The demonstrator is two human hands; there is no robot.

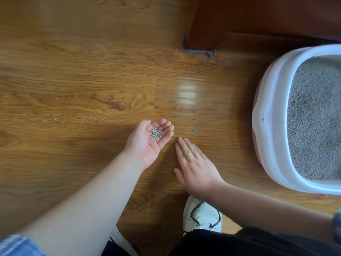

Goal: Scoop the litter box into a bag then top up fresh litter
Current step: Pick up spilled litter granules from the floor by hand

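Wooden floor beside a white litter box: the left hand cups spilled grey granules, fingers gently curved to keep them, while the right hand, fingers flat, sweeps toward a small stray pile.

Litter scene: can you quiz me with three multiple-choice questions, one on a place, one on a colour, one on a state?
1. Where is the litter box? A) frame's right B) frame's left C) centre
2. What colour is the litter? A) grey B) green C) pink
3. How is the left hand? A) a fist B) palm up, cupping grains C) flat on floor
Answers: 1 A, it sits at the right edge; 2 A, grey fills the box; 3 B, grains lie in its palm.
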